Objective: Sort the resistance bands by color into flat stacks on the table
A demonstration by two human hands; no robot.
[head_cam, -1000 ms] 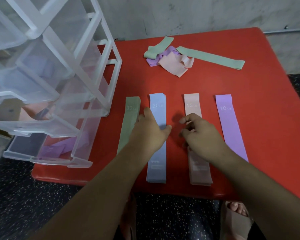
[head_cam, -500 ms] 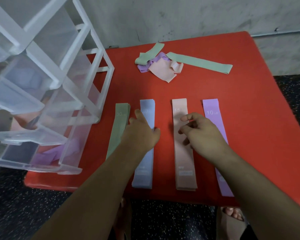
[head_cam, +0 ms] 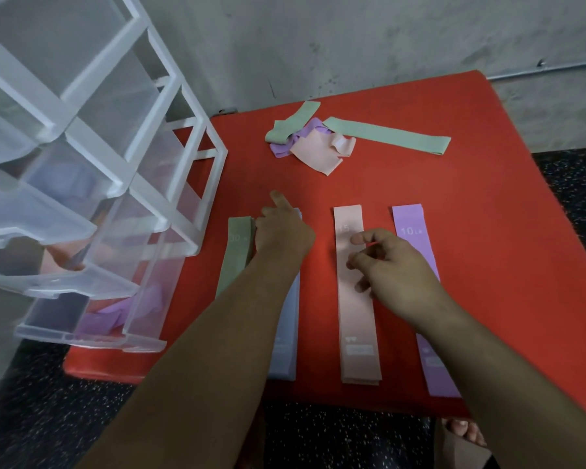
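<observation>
Four flat stacks lay side by side on the red table (head_cam: 504, 265): green stack (head_cam: 236, 255), blue stack (head_cam: 286, 350), pink stack (head_cam: 356, 309), purple stack (head_cam: 410, 225). Unsorted bands (head_cam: 315, 140) were heaped at the far side. Left hand (head_cam: 281, 231) rested on the blue stack, forefinger straight, holding nothing. Right hand (head_cam: 393, 265) was loosely curled over the pink stack, empty.

Dim, soft indoor light; faint shadows; wide-angle edge bending; slight motion blur.

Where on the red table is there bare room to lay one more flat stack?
Bare red table runs right of the purple stack, and between the loose pile and the stacks. Crowded: the drawer unit hems the green stack.
</observation>
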